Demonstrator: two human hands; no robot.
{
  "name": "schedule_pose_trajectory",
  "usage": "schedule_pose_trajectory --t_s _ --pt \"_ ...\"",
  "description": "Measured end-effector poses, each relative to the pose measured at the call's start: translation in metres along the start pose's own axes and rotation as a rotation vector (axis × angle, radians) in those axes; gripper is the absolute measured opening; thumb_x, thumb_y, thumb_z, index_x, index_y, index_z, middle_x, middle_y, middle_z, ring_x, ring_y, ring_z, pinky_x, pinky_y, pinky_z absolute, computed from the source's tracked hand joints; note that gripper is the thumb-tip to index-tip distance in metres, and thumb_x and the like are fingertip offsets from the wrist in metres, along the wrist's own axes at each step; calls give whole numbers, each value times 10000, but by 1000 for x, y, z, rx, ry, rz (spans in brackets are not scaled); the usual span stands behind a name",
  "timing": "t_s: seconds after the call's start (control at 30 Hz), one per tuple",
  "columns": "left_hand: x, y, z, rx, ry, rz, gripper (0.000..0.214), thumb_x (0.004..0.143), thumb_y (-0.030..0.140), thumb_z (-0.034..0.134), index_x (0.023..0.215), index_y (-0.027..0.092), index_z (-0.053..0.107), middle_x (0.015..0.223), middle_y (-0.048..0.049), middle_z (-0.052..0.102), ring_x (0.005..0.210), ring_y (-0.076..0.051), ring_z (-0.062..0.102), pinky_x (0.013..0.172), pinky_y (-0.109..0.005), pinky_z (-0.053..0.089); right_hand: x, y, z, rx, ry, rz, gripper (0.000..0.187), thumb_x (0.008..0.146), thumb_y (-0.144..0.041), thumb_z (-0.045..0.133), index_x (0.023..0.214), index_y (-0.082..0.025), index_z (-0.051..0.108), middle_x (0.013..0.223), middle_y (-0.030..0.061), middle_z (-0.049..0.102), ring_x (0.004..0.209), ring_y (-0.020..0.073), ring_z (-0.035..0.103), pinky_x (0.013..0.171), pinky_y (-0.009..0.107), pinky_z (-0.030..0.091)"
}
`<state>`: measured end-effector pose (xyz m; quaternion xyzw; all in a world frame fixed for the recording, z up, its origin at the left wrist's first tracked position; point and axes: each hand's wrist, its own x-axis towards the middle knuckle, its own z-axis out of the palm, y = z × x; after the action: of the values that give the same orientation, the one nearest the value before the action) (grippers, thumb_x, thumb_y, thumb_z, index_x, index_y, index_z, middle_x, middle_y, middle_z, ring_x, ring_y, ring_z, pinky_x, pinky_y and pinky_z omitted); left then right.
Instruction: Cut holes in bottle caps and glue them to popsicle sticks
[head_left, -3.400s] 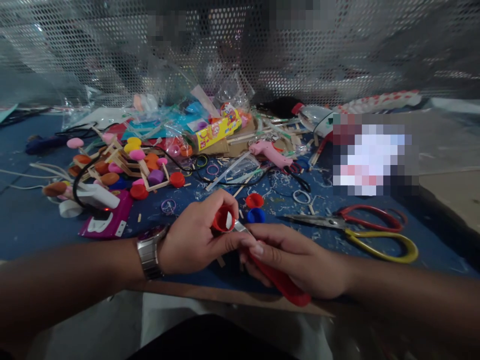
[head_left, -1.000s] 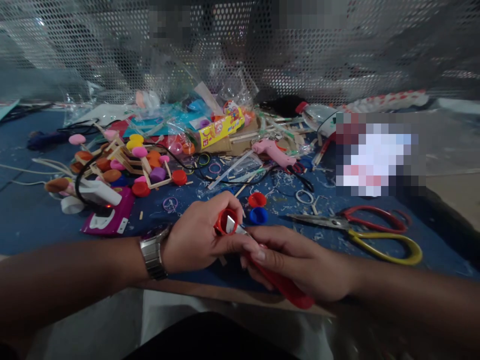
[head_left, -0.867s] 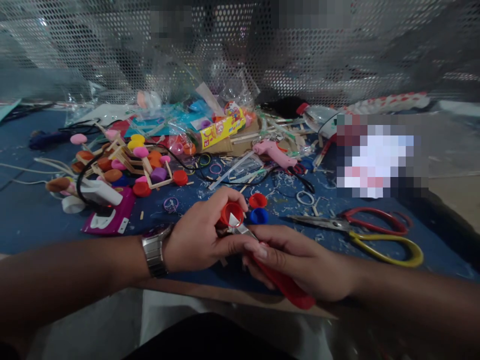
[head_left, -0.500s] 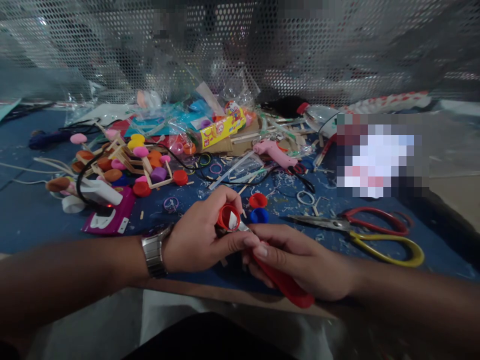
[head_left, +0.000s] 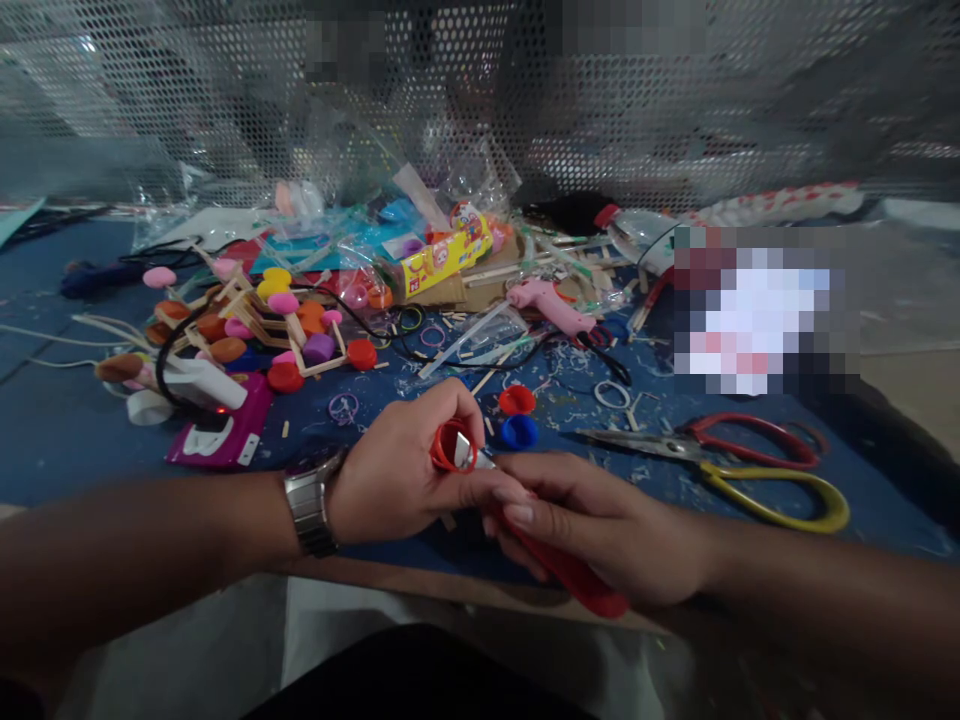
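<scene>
My left hand [head_left: 394, 475] is closed around a red bottle cap [head_left: 448, 447], its hollow side facing me. My right hand [head_left: 600, 520] grips a red-handled knife [head_left: 570, 575]; its silver blade tip pokes inside the cap. A metal watch [head_left: 306, 505] sits on my left wrist. Both hands hover over the near edge of the blue table [head_left: 67, 430]. A loose red cap [head_left: 517, 400] and a blue cap [head_left: 519, 431] lie just beyond my fingers.
Large scissors [head_left: 720, 460] with red and yellow handles lie at the right. A pink glue gun [head_left: 551, 305] sits behind the caps. A stick frame with several coloured caps [head_left: 255, 330] stands at the left, near a magenta device [head_left: 217, 435]. Plastic bags and a yellow box [head_left: 439, 260] clutter the back.
The cap has shifted slightly in my left fingers, up and back down, while the blade tip stays inside it. Nothing else on the table has moved.
</scene>
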<state>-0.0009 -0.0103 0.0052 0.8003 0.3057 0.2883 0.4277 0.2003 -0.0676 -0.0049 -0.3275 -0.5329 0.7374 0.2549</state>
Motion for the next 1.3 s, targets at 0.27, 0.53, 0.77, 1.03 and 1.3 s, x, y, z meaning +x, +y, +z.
schedule_pose_trajectory --t_s 0.27,0.53,0.77,1.03,1.3 --pt "-2 -1 -2 -29 4 83 359 916 532 667 936 196 540 679 61 529 540 -88 439 525 -230 367 1 4 -1 70 9 -20 406 969 -565 596 947 -160 577 710 -17 561 566 80 498 526 214 391" --pt "7 -7 1 -325 128 -111 380 991 551 537 864 193 514 699 35 488 566 -96 439 516 -231 393 1 2 -2 154 85 -111 373 977 -531 606 905 -167 577 646 -24 575 547 87 503 523 219 373" --pt "23 -13 4 -742 305 -307 364 954 495 614 817 180 494 586 94 359 442 -35 307 411 -135 271 2 -3 -3 120 284 -293 344 981 -540 584 913 -203 594 622 -19 579 541 125 509 539 264 394" --pt "23 -11 4 -711 353 -366 110 906 214 596 929 202 489 643 86 478 427 -43 384 415 -147 293 8 -29 -12 -24 402 -273 336 882 -512 741 921 -221 576 629 -54 544 536 110 480 530 251 396" --pt "16 -15 -1 -344 245 -223 93 1002 289 482 975 201 496 699 53 435 571 -101 385 521 -222 348 7 -40 -27 -453 541 -212 289 933 -495 631 985 -217 569 669 -28 564 584 145 510 564 277 427"
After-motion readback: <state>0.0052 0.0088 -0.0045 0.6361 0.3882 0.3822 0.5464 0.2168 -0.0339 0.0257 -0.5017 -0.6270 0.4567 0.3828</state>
